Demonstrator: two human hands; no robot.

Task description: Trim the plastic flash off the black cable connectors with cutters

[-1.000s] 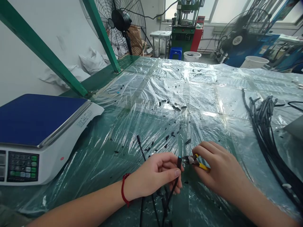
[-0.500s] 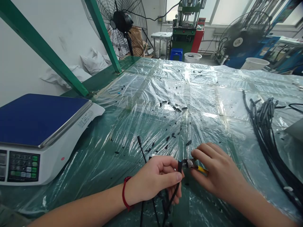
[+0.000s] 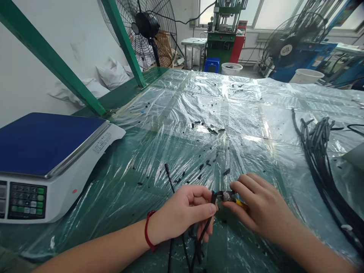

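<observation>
Between thumb and fingers, my left hand [image 3: 190,212] pinches a black cable [image 3: 207,223] close to its upper end, and the rest of it runs down to the bottom edge. My right hand [image 3: 258,203] is closed around wire cutters [image 3: 227,196] with yellow handles, mostly hidden in the palm. The cutters' jaws touch the cable's tip. Other black cables [image 3: 170,178] lie beneath my left hand and wrist. Short black scraps [image 3: 201,167] are scattered on the plastic sheet ahead of both hands.
A weighing scale [image 3: 51,144] with a blue top stands on the left. On the right lies a bundle of black cables [image 3: 321,163]. Clear plastic sheeting [image 3: 176,144] covers the green table. Green posts [image 3: 122,41] rise at the far left edge, with a large fan [image 3: 146,24] behind.
Both hands have shifted slightly to the left with the cable and the cutters. The cutters' jaws now meet the cable's tip more closely.
</observation>
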